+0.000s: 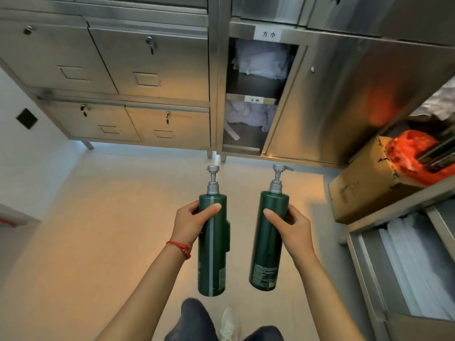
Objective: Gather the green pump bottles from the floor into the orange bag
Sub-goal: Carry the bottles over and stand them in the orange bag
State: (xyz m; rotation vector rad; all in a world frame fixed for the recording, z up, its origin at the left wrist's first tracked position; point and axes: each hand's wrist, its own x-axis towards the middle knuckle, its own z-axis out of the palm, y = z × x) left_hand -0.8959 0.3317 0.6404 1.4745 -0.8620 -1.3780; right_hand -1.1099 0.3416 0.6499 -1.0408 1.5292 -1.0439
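Note:
My left hand (pixel 194 221) grips one tall green pump bottle (pixel 212 262) around its upper body and holds it upright above the floor. My right hand (pixel 290 226) grips a second green pump bottle (pixel 267 254) the same way, tilted slightly. Both bottles have grey pump heads pointing away from me. The orange bag (pixel 411 158) sits on a shelf at the far right, on top of a cardboard box (pixel 362 183), with dark items standing inside it.
Steel locker cabinets (pixel 138 77) line the far wall; an open compartment (pixel 256 94) holds white cloths. A steel shelf rack (pixel 398 210) at the right holds white folded stock (pixel 416 271) below. Beige floor (pixel 98 230) lies under my hands, with my legs and a shoe (pixel 227 323) at the bottom.

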